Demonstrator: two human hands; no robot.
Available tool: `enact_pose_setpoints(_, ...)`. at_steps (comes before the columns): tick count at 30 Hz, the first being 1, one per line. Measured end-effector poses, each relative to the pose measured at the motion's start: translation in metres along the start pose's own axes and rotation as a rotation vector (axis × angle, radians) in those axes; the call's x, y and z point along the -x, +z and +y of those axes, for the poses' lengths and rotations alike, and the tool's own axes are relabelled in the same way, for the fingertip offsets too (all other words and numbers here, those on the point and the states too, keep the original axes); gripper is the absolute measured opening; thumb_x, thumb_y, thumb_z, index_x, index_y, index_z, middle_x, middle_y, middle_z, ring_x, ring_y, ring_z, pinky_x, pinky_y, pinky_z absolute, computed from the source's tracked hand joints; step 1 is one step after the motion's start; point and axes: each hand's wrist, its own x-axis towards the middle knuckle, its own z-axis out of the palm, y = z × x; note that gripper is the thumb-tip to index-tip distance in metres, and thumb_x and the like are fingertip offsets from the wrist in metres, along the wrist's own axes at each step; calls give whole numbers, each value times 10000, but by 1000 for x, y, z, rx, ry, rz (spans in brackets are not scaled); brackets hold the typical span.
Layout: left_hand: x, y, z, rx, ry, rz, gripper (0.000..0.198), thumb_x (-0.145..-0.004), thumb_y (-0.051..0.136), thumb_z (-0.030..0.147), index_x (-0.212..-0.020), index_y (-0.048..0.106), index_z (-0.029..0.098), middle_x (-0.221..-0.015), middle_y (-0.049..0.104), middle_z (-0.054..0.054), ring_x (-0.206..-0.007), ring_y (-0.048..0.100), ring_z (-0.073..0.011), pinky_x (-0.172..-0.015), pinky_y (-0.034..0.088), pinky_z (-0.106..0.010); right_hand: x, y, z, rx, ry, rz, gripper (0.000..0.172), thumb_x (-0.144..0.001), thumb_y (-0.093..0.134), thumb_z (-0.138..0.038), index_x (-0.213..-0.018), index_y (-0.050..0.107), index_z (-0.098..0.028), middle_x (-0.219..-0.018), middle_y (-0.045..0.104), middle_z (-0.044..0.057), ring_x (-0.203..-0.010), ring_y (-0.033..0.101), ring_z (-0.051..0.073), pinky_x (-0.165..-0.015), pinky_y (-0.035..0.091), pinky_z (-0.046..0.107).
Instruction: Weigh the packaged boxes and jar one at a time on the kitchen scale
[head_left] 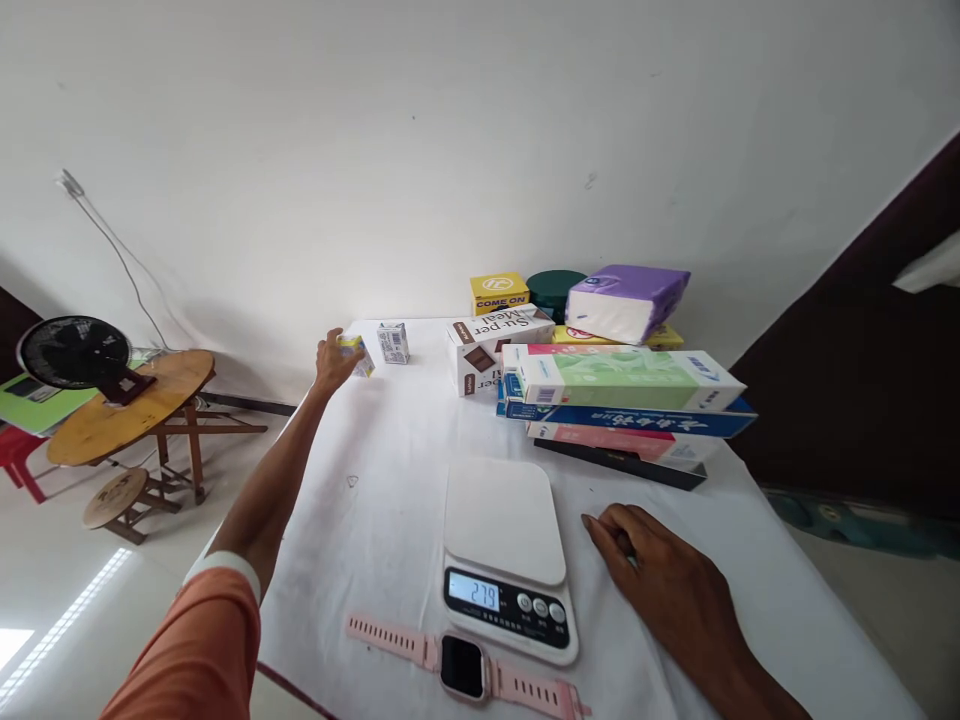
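At the far left of the table, my left hand [337, 362] reaches out with its fingers wrapped round a small yellow and white box [363, 364]. Just right of it stands another small box [394, 343], white with dark print. My right hand [667, 575] rests on the white cloth with curled fingers, right of a white kitchen scale [506, 525]. Between those fingers shows a small greyish spot, too little to name. The scale's platform carries nothing and its display reads 279. In front of the scale lies a smartwatch [463, 667] with a pink strap.
Long cartons [622, 380] are stacked at the right, beside a white chocolate-print box [480, 355]. Behind them are a purple tissue pack [630, 300], a yellow box [499, 290] and a dark green lid [556, 285]. A fan [75, 352] stands on a wooden table [176, 375] off to the left.
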Motion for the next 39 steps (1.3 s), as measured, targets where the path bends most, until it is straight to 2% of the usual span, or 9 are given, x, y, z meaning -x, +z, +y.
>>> enact_pose_setpoints(2, -27, 11, 1, -13, -15, -1, 574, -864, 758, 345, -1376, 523, 236, -1417, 595, -178, -1295, 618, -294, -1065, 478, -382, 0, 0, 0, 10, 6, 7, 470, -1072, 412, -570, -739, 526, -259, -697, 670, 15, -499, 593, 148, -447, 402, 266)
enact_pose_setpoints(5, -55, 29, 4, -18, -20, -22, 583, -838, 792, 369, -1342, 529, 239, -1428, 570, -172, -1281, 607, -298, -1067, 475, -382, -1, -1, -1, 29, -2, 31, 493, -1081, 407, -592, -747, 549, -258, -692, 674, 18, -490, 607, 149, -428, 406, 261)
enact_pose_setpoints(10, -74, 47, 4, -41, -15, -66, 591, -807, 825, 369, -1305, 536, 238, -1407, 567, -160, -1236, 605, -305, -1045, 487, -395, -2, -1, -1, 70, -39, 74, 500, -1101, 400, -564, -737, 542, -252, -665, 654, -5, -455, 584, 121, -410, 395, 242)
enact_pose_setpoints(15, -75, 47, 4, -81, 3, -107, 561, -839, 811, 378, -1304, 530, 239, -1406, 576, -157, -1211, 615, -276, -1028, 482, -357, -4, -2, -3, 93, -73, 95, 471, -1113, 404, -523, -762, 553, -247, -676, 664, -16, -463, 590, 109, -407, 397, 228)
enact_pose_setpoints(24, -64, 52, 14, -121, -29, -131, 635, -819, 835, 401, -1314, 502, 181, -1414, 579, -217, -1313, 598, -341, -1067, 477, -404, -5, 0, -5, 129, -55, 89, 490, -1118, 384, -504, -729, 525, -241, -661, 655, -11, -449, 559, 104, -405, 379, 224)
enact_pose_setpoints(30, -57, 48, 20, -119, -51, -187, 786, -819, 855, 416, -1422, 454, 111, -1514, 488, -285, -1375, 562, -383, -1043, 511, -416, -4, 0, -4, 110, -40, 81, 458, -1107, 416, -482, -734, 517, -236, -677, 648, -12, -478, 556, 101, -441, 383, 225)
enact_pose_setpoints(34, -52, 42, 23, -120, -56, -240, 824, -781, 895, 334, -1441, 451, 118, -1534, 493, -266, -1343, 594, -348, -960, 551, -365, -5, 0, -4, 81, -74, 95, 443, -1104, 428, -466, -736, 514, -234, -667, 632, -19, -468, 532, 92, -427, 357, 216)
enact_pose_setpoints(39, -46, 41, 23, -127, -42, -260, 724, -857, 833, 320, -1445, 453, 136, -1500, 562, -225, -1369, 577, -312, -1006, 537, -350, -5, 0, -4, 86, -99, 117, 432, -1105, 440, -460, -744, 511, -232, -671, 629, -25, -478, 533, 92, -446, 360, 219)
